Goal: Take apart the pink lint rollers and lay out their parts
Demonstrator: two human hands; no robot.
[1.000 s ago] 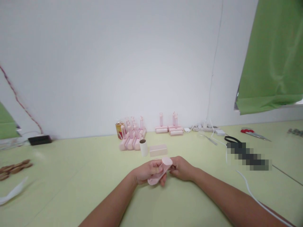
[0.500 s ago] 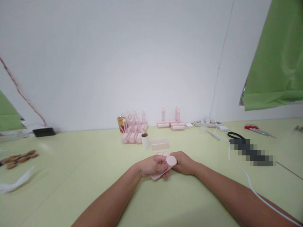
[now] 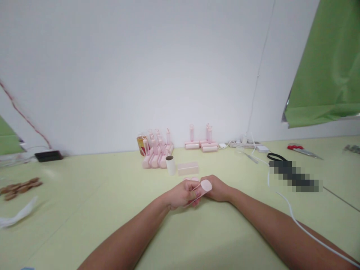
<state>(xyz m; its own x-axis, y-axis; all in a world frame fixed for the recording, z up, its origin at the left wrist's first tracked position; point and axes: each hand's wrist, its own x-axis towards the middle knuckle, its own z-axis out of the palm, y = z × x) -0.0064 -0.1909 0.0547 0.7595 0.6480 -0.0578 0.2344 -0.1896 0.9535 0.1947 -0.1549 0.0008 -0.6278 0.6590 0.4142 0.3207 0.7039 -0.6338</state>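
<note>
Between my two hands is a pink plastic lint roller case (image 3: 206, 185), its rounded end facing me. My left hand (image 3: 182, 195) is closed around it, thumb along the side. At the case's right end my right hand (image 3: 216, 188) is curled against it; most of its fingers are hidden. More pink rounded ends (image 3: 194, 180) peek out behind my left fingers, partly covered. Just beyond my hands a white paper roll (image 3: 170, 165) with a brown core stands upright. Beside it lies a clear pinkish cover (image 3: 188, 168).
Several pink lint rollers (image 3: 154, 159) stand in a group at the back, beside a yellow-red package (image 3: 141, 144). More pink rollers (image 3: 209, 147) are near the wall. On the right are a white cable (image 3: 292, 213), a knife (image 3: 251, 158) and red-handled scissors (image 3: 302, 150). Brown pieces (image 3: 21, 187) lie left.
The case has turned slightly in my hands; its lower end, visible before, is now mostly behind my left fingers. Both hands stay close together. The whole view has shifted a little.
</note>
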